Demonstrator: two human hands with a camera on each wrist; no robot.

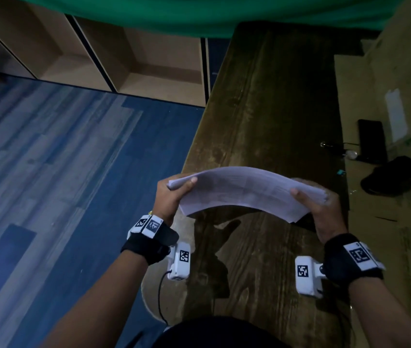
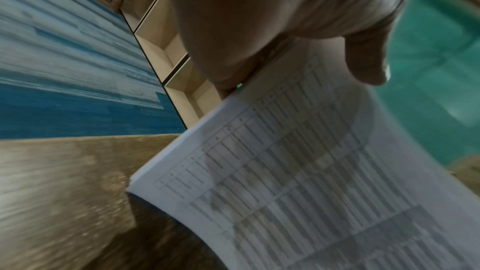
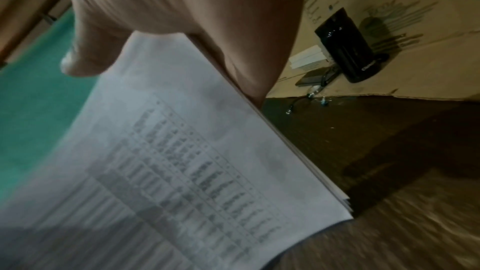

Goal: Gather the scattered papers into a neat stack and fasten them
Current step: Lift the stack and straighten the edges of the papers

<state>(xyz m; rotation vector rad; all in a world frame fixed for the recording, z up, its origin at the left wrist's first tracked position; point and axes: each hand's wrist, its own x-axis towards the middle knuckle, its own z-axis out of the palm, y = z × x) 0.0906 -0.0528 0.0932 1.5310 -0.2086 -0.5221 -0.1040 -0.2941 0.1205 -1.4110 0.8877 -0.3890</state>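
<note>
A stack of white printed papers hangs in the air above the dark wooden table, bowed upward in the middle. My left hand grips its left end, thumb on top. My right hand grips its right end the same way. The left wrist view shows ruled tables printed on the papers under my left thumb. In the right wrist view the sheet edges of the papers lie nearly flush. A black binder clip lies on the table's right side, beyond my right hand.
Flattened cardboard lies right of the table, bearing a black phone, a black bundle and a white strip. Blue flooring and open wooden shelves lie left; green cloth hangs behind.
</note>
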